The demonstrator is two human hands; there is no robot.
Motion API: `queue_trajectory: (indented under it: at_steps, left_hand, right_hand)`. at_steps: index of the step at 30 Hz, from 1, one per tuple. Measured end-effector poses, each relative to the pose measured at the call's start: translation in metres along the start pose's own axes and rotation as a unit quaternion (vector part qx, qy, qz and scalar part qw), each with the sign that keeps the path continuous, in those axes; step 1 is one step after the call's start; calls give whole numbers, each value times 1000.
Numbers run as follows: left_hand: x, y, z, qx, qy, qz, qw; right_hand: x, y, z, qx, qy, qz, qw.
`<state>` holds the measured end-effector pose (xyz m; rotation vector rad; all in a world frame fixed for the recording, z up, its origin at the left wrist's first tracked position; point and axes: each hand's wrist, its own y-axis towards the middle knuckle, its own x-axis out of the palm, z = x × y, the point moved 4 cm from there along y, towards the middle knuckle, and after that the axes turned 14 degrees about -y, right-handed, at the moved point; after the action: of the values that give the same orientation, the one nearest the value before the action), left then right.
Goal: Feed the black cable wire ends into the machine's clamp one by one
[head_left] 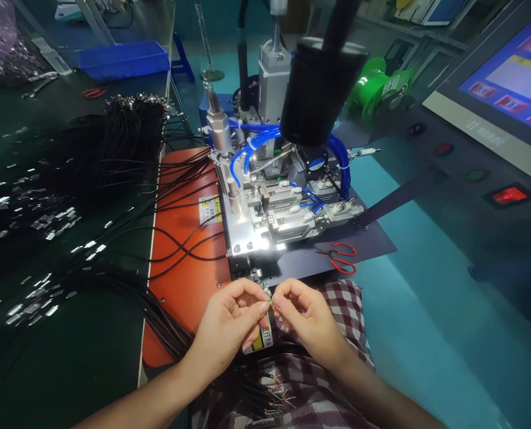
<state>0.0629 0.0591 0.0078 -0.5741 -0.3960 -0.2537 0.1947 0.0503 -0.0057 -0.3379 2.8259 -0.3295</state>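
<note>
Just in front of the machine, my left hand (230, 319) and my right hand (310, 316) meet with fingertips pinched. Between them are thin coloured wires (271, 302), green and reddish; most of their length is hidden by the fingers. Both hands are closed on these wires. Below, a bundle of black cables (252, 387) with stripped, coloured wire ends lies on my lap, over checked cloth. The silvery machine (269, 220), with blue air tubes, stands directly beyond my fingers. Red-handled scissors (341, 256) rest on its dark base plate, right of the hands.
Many black cables (131, 131) with shiny metal ends cover the dark table at left, some reaching over the orange plate (180, 220). A black cylinder (321, 89) hangs above the machine. A control panel (497, 143) stands at right. A blue tray (122, 59) and a green spool (375, 89) sit behind.
</note>
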Motion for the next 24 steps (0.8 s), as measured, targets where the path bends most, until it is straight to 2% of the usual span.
queue_trajectory:
  at_steps: [2,4,7,9,10,13,15,17,24]
  left_hand:
    - [-1,1,1,-23,-2,-29,999]
    - [-1,1,4,-49,7,-48,998]
    - [-7,-1,15,-53,67,-32,996]
    - [-15,-1,24,7,159,6,987]
    - [-19,0,29,50,222,27,973]
    - [-28,2,35,185,390,73,899]
    - [-30,5,33,241,446,77,859]
    - [-32,8,29,259,468,61,842]
    - [-33,10,23,251,500,-3,829]
  right_hand:
    - [2,0,2,13,30,-18,999]
    - [0,3,1,0,6,-10,1000]
    - [-5,14,-2,-32,-47,12,998]
    - [-7,25,-1,-44,-66,24,997]
    - [-6,31,0,-47,-71,22,996]
    - [-2,46,8,-37,-64,1,997]
    - [-1,51,13,-23,-55,0,998]
    - [0,53,17,-7,-46,1,999]
    - [1,55,21,12,-5,-12,1000]
